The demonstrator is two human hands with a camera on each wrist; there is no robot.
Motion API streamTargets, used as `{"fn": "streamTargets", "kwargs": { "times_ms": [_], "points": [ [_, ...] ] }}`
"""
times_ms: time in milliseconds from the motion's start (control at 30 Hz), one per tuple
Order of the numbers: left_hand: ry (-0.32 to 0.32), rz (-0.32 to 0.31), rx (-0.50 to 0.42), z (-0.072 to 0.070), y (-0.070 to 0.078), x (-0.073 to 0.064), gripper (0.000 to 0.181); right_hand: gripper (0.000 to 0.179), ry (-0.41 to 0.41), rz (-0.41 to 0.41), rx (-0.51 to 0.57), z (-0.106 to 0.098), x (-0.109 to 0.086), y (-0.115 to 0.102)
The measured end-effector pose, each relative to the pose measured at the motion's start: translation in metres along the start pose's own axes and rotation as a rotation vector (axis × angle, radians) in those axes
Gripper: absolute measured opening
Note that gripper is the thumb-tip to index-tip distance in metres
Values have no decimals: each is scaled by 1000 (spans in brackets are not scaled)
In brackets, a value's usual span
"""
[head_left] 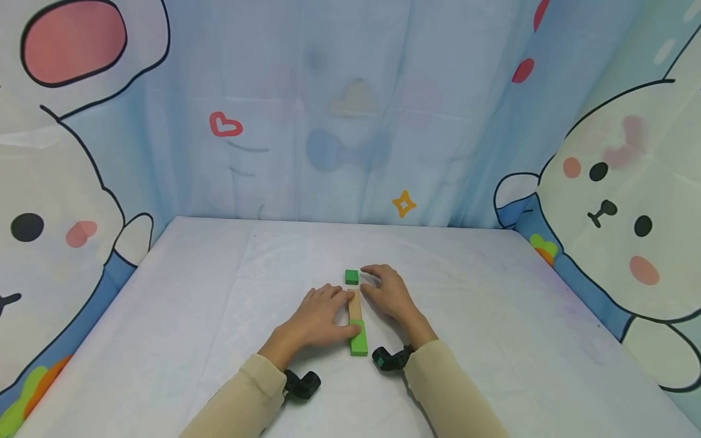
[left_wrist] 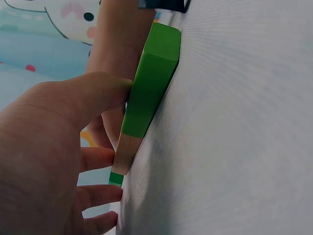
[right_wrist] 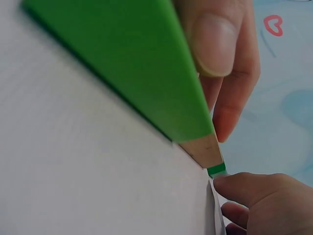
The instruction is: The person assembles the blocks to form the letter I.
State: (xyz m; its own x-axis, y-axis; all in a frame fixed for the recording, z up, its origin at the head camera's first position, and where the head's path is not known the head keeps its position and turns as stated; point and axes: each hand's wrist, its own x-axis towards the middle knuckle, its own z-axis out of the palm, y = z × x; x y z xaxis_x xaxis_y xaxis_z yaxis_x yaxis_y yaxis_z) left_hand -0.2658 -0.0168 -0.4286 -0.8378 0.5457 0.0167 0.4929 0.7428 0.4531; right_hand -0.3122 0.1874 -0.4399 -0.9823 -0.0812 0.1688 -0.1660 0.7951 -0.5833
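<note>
A light green rectangular block [head_left: 358,347] lies flat on the white table, with a plain wooden block [head_left: 355,307] end to end beyond it. A smaller dark green block [head_left: 352,277] sits past the wooden one, a narrow gap between them in the head view. My left hand [head_left: 320,319] is spread along the left of this row. Its thumb rests on the light green block and its index fingertip is right at the wooden block, as the left wrist view also shows. To the right, my right hand [head_left: 390,295] has its fingers loosely bent, fingertips close beside the dark green block.
A white cloth covers the table [head_left: 263,261]. Behind it hangs a light blue curtain [head_left: 339,170] printed with cartoon animals at both sides. Each wrist carries a small black camera, the left wrist camera [head_left: 303,384] and the right wrist camera [head_left: 391,359], low over the cloth.
</note>
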Motion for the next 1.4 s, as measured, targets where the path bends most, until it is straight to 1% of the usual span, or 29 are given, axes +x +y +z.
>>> {"fn": "streamTargets", "kwargs": {
  "times_ms": [133,400,567,700,867,1067,1233,1400],
  "points": [
    [3,1,-13,-2,0,-1,72,44,-13,36,27,-4,-5,1],
    [12,-2,-23,1,-2,-1,71,45,-52,50,58,-14,-20,6],
    [34,3,-35,4,-4,0,64,47,-59,57,68,-17,-28,7],
    [56,7,-40,5,-4,4,59,47,-51,47,68,-19,-30,6],
    [72,21,-28,3,-4,9,55,46,-42,36,60,-23,-30,5],
    [75,14,-16,-1,-6,10,58,46,-52,21,64,-24,-30,1],
    [75,-11,-28,-2,-9,9,63,47,-61,14,26,-24,-31,-2],
    [67,-53,-33,-6,-11,8,69,50,-41,-24,-67,-26,-31,-2]
  ]
}}
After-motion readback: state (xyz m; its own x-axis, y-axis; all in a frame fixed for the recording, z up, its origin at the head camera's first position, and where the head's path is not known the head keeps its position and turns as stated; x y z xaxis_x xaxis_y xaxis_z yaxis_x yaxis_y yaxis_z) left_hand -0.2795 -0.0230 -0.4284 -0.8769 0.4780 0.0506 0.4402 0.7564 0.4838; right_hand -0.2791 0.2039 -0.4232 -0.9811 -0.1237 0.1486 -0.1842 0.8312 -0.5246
